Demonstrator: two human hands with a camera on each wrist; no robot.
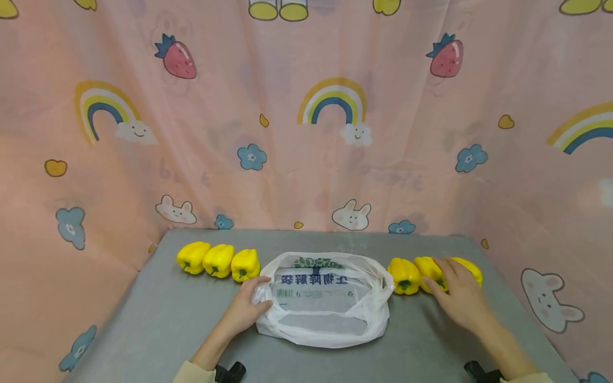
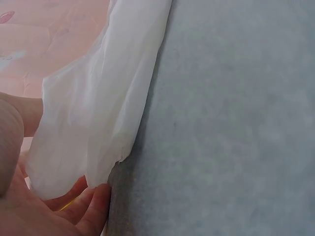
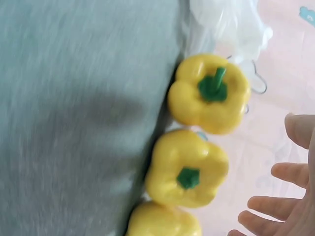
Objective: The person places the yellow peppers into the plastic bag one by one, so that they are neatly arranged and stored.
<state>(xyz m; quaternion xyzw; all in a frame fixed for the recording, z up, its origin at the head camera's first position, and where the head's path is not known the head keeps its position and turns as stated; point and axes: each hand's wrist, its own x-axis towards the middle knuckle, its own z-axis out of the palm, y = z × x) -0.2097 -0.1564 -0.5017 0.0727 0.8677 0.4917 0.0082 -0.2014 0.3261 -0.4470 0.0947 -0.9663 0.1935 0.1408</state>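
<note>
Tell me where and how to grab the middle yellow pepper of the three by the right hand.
Grip the middle yellow bell pepper around its rounded body, the right hand coming down from above. It lies on its side, green stem toward the person, flanked closely by two peppers, so fingers probably fit best at its front and back.

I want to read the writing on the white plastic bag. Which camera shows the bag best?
The head view. There the whole white plastic bag lies open on the grey table, print showing, left hand gripping its edge. The left wrist view shows only a plain white fold; the right wrist view catches just a crumpled corner beyond the yellow peppers.
</note>
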